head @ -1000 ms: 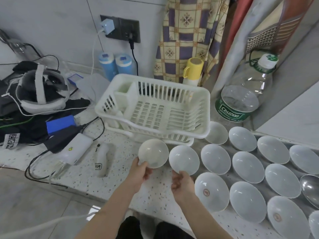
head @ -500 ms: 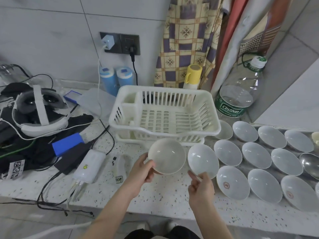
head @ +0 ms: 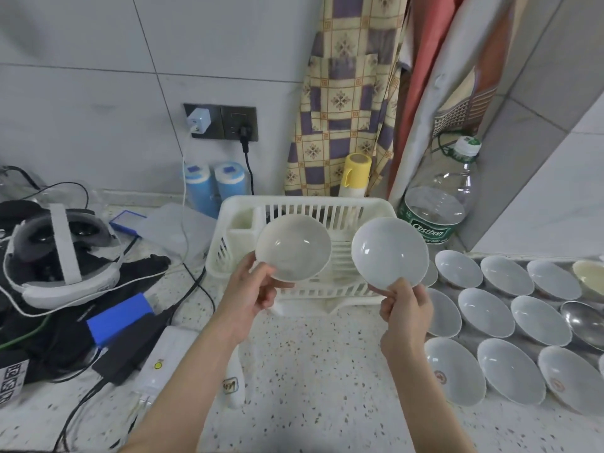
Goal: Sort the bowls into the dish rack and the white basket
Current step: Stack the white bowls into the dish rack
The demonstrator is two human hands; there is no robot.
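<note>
Progress: dish rack (head: 376,207) empty.
Left hand (head: 251,295): grasping cream bowl (head: 293,246).
Right hand (head: 405,308): grasping white bowl (head: 389,253).
Remaining: rows of bowls (head: 506,315) on surface (head: 310,371).

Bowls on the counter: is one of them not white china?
Yes, the shiny metal bowl at the far right of the middle row. It mirrors the room, while its neighbours such as the white bowl beside it are matte porcelain.

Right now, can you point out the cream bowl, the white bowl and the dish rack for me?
cream bowl (head: 293,246): head view, middle of its inside.
white bowl (head: 389,253): head view, middle of its inside.
dish rack (head: 295,201): head view, back rim.
</note>
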